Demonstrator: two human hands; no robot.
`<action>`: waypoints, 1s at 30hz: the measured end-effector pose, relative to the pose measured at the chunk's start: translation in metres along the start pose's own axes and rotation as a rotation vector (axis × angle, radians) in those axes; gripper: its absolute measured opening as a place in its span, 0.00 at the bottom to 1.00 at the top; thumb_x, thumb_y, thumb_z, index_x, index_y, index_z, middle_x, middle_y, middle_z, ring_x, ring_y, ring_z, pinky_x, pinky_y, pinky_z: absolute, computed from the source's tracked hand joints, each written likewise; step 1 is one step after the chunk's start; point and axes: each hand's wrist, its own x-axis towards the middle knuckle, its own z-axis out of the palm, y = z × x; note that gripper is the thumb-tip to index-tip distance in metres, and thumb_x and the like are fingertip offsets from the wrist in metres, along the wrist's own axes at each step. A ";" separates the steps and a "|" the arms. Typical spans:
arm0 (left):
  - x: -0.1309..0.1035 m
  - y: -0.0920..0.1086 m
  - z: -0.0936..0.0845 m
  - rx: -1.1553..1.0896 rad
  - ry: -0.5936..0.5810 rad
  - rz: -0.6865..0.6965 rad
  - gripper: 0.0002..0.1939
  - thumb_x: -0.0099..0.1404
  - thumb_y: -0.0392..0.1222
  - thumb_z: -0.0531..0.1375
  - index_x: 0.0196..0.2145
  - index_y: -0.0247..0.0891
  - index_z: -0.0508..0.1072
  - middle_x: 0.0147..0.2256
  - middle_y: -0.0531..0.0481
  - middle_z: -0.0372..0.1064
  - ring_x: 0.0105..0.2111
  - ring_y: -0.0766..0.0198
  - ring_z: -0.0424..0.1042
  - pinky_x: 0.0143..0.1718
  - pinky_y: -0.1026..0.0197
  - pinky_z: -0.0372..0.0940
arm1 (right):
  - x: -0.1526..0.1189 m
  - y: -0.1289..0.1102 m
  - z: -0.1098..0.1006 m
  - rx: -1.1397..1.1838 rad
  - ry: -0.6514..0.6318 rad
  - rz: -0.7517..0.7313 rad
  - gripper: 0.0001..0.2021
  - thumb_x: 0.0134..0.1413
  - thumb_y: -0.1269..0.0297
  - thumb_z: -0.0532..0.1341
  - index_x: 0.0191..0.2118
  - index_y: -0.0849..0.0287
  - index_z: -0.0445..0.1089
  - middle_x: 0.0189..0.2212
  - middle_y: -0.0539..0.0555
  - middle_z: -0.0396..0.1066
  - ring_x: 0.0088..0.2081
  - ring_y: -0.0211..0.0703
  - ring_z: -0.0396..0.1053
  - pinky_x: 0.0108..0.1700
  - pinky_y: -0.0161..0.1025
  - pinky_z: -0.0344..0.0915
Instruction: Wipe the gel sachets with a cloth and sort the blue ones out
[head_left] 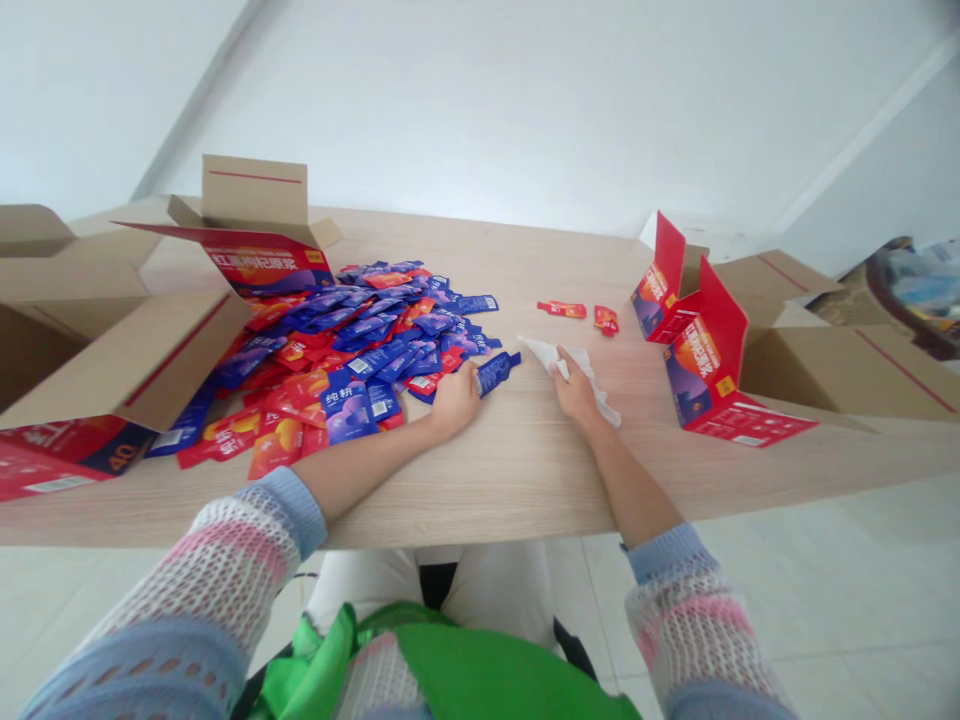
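Note:
At the right edge of a heap of blue and red sachets (360, 330), my left hand (456, 402) is closed on a blue sachet (495, 374). The sachet's narrow neck points to the right, and its lower end is hidden in my fingers. To the right, my right hand (576, 388) holds a crumpled white tissue (541, 350) just above the table or resting on it. A gap of bare wood separates the two hands. Beyond the tissue lie a slim red sachet (564, 310) and a small folded red packet (606, 320).
Open red cartons (262, 265) with cardboard flaps stand at the left, one partly behind the heap. Two more open cartons, a large one (705, 370) and a smaller one (660, 295), are at the right. The wooden table (480, 500) meets a white wall (525, 110).

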 end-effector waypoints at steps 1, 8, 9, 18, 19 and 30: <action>0.006 -0.005 0.000 -0.092 0.030 -0.050 0.17 0.70 0.37 0.44 0.43 0.31 0.70 0.35 0.38 0.74 0.37 0.56 0.74 0.41 0.55 0.66 | -0.003 -0.005 0.001 0.063 0.045 0.024 0.28 0.65 0.52 0.46 0.63 0.65 0.59 0.59 0.62 0.63 0.60 0.49 0.61 0.61 0.46 0.56; 0.016 -0.007 0.016 -0.876 -0.184 -0.433 0.13 0.66 0.33 0.48 0.39 0.32 0.72 0.28 0.45 0.73 0.26 0.61 0.72 0.29 0.61 0.68 | -0.053 -0.071 0.029 0.089 -0.299 -0.527 0.28 0.63 0.59 0.50 0.67 0.58 0.50 0.67 0.57 0.47 0.66 0.43 0.48 0.67 0.46 0.45; 0.015 -0.005 0.017 -0.973 -0.210 -0.465 0.13 0.65 0.32 0.49 0.41 0.33 0.71 0.28 0.46 0.74 0.26 0.62 0.72 0.27 0.62 0.68 | -0.057 -0.079 0.032 0.029 -0.378 -0.598 0.30 0.62 0.61 0.51 0.68 0.58 0.47 0.68 0.56 0.44 0.67 0.44 0.45 0.67 0.48 0.41; 0.014 -0.001 0.010 -1.223 -0.309 -0.633 0.16 0.66 0.31 0.48 0.47 0.30 0.69 0.34 0.40 0.76 0.29 0.59 0.76 0.33 0.54 0.73 | -0.025 -0.058 0.024 -0.224 -0.479 -0.432 0.26 0.65 0.60 0.49 0.67 0.49 0.50 0.66 0.51 0.51 0.68 0.46 0.42 0.66 0.56 0.41; 0.013 -0.001 0.009 -1.242 -0.352 -0.633 0.16 0.66 0.32 0.47 0.47 0.29 0.70 0.35 0.38 0.76 0.29 0.57 0.76 0.34 0.53 0.73 | -0.021 -0.054 0.024 -0.240 -0.471 -0.404 0.25 0.65 0.60 0.49 0.67 0.50 0.51 0.65 0.51 0.52 0.68 0.46 0.43 0.66 0.56 0.41; 0.010 0.003 0.002 -1.418 -0.480 -0.663 0.26 0.52 0.20 0.49 0.48 0.28 0.70 0.35 0.39 0.76 0.34 0.59 0.77 0.37 0.55 0.74 | -0.016 -0.043 0.025 -0.283 -0.424 -0.368 0.24 0.65 0.59 0.50 0.65 0.51 0.55 0.65 0.52 0.54 0.68 0.51 0.43 0.65 0.60 0.42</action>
